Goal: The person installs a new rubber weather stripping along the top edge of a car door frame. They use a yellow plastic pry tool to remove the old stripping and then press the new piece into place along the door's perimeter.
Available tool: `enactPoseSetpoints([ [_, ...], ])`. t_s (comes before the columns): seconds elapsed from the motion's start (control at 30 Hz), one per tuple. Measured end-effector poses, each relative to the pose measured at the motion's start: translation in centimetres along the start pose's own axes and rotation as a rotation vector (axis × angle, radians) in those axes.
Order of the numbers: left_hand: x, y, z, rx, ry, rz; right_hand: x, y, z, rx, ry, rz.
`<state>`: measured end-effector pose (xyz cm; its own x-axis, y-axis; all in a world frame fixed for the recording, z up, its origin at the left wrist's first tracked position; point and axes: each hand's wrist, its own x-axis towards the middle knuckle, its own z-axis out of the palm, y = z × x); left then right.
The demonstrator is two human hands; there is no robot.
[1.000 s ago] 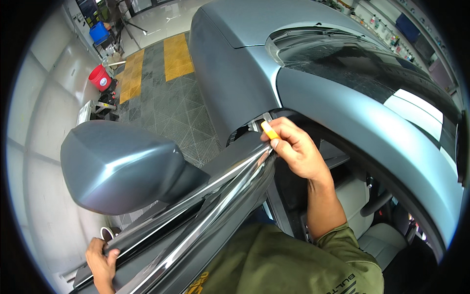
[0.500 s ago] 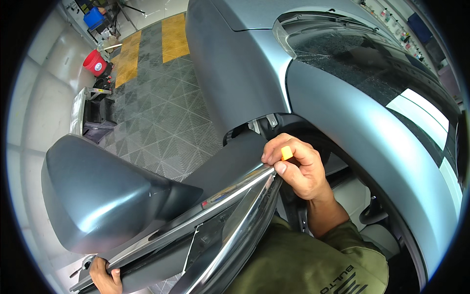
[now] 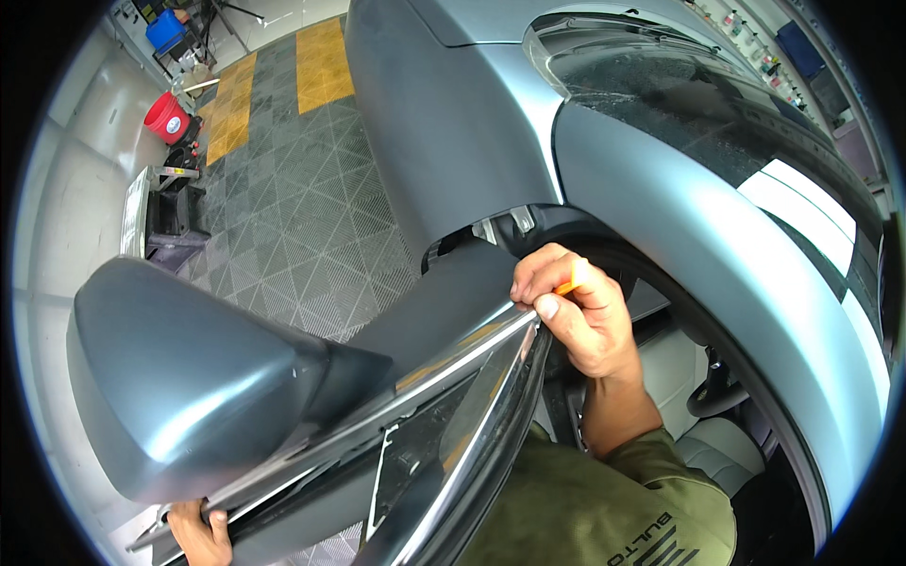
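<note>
The open car door carries a long chrome trim strip, which runs from lower left up to the front end of the door. My right hand is closed at the strip's upper end, thumb and fingertips pressed against it. A small flat yellow-orange piece sticks out between its fingers; its exact kind is hard to make out. At the lower left my left hand is wrapped round the strip's other end by the door edge, fingers partly hidden. Beside the strip stands the grey side mirror. A dark window channel lies behind it.
The matte blue-grey car body and windshield fill the right. Inside the doorway are a pale seat and a steering wheel. A red bucket and a step stool stand on the tiled floor.
The view has shifted slightly. My right hand has turned a little, so the yellow piece now shows more edge-on. Both hands remain at the strip's ends.
</note>
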<state>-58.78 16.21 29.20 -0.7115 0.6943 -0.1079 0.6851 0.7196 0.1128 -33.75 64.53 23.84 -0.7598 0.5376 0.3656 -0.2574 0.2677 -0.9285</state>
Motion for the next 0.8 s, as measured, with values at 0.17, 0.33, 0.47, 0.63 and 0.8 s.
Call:
enactPoseSetpoints([
  [0.17,0.7,1.8,-1.4,-0.041,-0.043,-0.024,1.9,-4.2,-1.9,-0.415,-0.168,-0.16],
  [0.33,0.2,5.2,-3.5,-0.03,-0.072,-0.151,3.7,-5.0,-1.3,-0.451,-0.377,-0.214],
  [0.47,0.0,5.6,-3.5,-0.055,-0.05,-0.19,5.6,-5.6,-0.9,-0.485,-0.602,-0.241],
  [0.63,0.7,5.5,-3.2,-0.141,-0.049,-0.202,7.6,-6.6,1.3,-0.285,-0.884,-0.253],
  [0.8,0.4,5.6,-3.8,-0.15,-0.087,-0.228,8.7,-5.3,3.0,-0.147,-0.934,-0.238],
])
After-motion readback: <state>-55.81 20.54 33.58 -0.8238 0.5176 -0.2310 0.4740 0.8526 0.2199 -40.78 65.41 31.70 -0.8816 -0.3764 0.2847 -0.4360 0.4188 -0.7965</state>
